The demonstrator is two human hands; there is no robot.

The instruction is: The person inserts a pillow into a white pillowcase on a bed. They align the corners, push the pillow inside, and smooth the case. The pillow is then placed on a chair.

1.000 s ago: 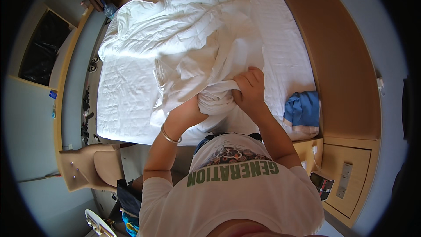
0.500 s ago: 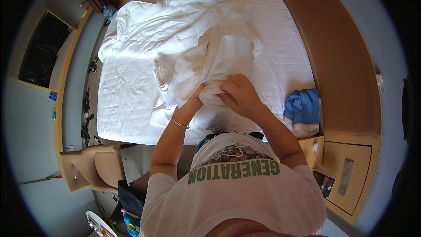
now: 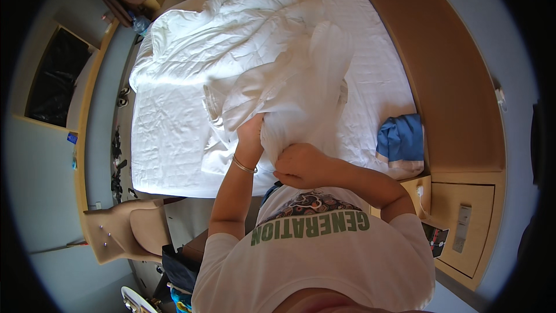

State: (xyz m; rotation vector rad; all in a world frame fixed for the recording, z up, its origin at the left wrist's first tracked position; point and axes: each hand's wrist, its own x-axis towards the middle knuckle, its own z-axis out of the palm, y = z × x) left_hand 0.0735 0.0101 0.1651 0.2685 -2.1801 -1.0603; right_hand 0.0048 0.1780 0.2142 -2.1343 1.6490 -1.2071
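Observation:
A bunched length of thin white bed linen rises in loose folds over the near middle of the bed. My left hand, with a bangle at its wrist, is closed on the linen's near left edge. Closer to my body, my right hand is balled around another gathered part of the same linen, its knuckles up. The fingertips of both hands are hidden in the cloth. Beyond lies a crumpled white duvet, spread over the far left of the bed's white sheet.
A folded blue cloth with a beige edge lies at the bed's near right corner. Along the right runs a brown headboard, with a wooden bedside cabinet below it. A tan chair stands at the lower left.
My right hand has pulled back toward my body, drawing linen with it. My left hand has shifted slightly and keeps its hold. The linen has billowed up and to the right.

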